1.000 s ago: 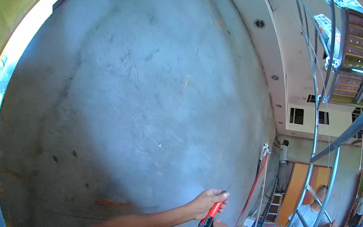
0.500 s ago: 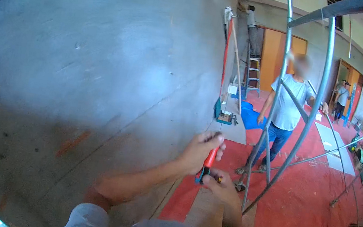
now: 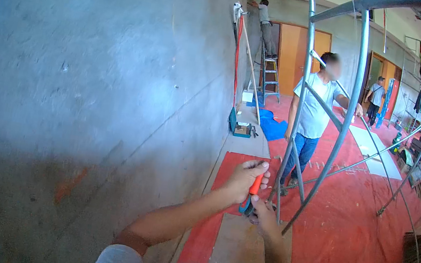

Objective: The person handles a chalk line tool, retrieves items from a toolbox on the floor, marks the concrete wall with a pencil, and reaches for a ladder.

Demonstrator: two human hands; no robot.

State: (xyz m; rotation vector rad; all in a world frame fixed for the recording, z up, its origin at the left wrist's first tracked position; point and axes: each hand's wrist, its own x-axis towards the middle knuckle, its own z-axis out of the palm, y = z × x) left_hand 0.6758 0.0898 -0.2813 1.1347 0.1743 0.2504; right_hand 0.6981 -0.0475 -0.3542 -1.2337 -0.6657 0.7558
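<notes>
In front of my body, my left hand [image 3: 248, 180] is closed around the upper end of a small tool with a red-orange cylindrical grip [image 3: 256, 184]; its exact kind is not clear. Just below, my right hand [image 3: 266, 217] pinches close to the grip's lower end. A blue and dark part [image 3: 245, 205] shows beside the right thumb and fingers, partly covered by them. Both forearms are stretched forward above the floor, beside the bare grey wall [image 3: 120, 80].
Metal scaffolding [image 3: 356, 77] rises just right of my hands, with a person [image 3: 315, 112] standing behind it. A green toolbox [image 3: 240, 129] and a blue sheet [image 3: 272, 127] lie along the wall. Farther back, someone [image 3: 267, 28] stands on a stepladder [image 3: 270, 78]. Red covering [image 3: 344, 222] spreads over the floor.
The view has turned rightward, so the wall and scaffolding sit farther left. The person by the scaffolding has turned their head. My hands still hold the red-gripped tool, the right one closer to the left.
</notes>
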